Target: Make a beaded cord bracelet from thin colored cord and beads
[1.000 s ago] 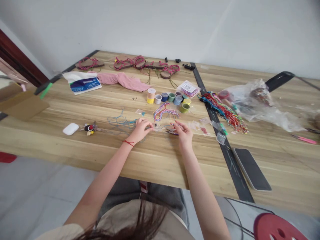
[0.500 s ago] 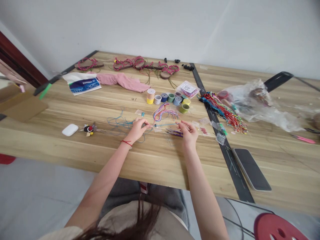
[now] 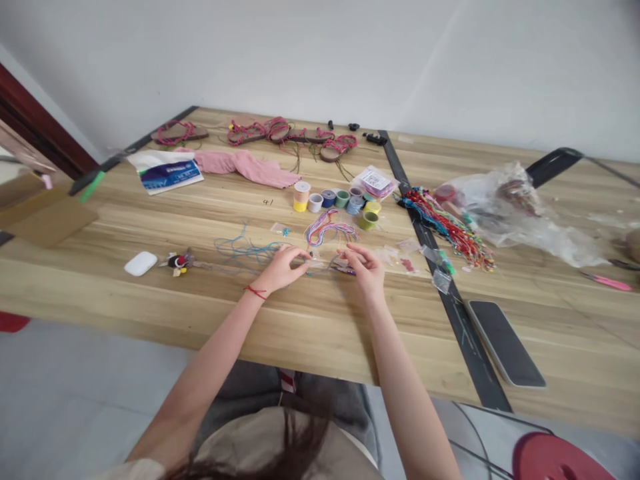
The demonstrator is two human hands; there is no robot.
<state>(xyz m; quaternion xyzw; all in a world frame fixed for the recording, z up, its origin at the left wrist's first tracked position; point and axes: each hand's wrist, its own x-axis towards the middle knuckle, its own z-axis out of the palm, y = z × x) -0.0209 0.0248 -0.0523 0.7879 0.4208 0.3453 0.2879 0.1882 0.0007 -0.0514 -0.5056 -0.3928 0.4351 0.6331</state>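
Note:
Thin blue cords (image 3: pixel 245 248) lie loosely on the wooden table and run under my left hand (image 3: pixel 284 268). Its thumb and forefinger are bent toward each other beside a small dark bead (image 3: pixel 311 254); whatever fine thread they pinch is too small to make out. My right hand (image 3: pixel 366 268) is a little to the right, thumb and fingers curled close together, with a faint thread near the fingertips. Purple-handled snips (image 3: pixel 346 269) lie partly hidden beside the right fingers. Just beyond the hands is a bundle of pink, white and purple threads (image 3: pixel 327 228).
Thread spools (image 3: pixel 342 198) stand behind the bundle. Colourful cords (image 3: pixel 450 227) and a phone (image 3: pixel 506 343) lie right. A white case (image 3: pixel 141 263) and a small doll charm (image 3: pixel 179 261) are left. Pink cloth (image 3: pixel 245 167) and corded soles (image 3: pixel 245 132) lie farther back.
My right hand has shifted slightly left, closer to my left hand, which has moved a little right. The blue cord stretched between them is no longer seen taut.

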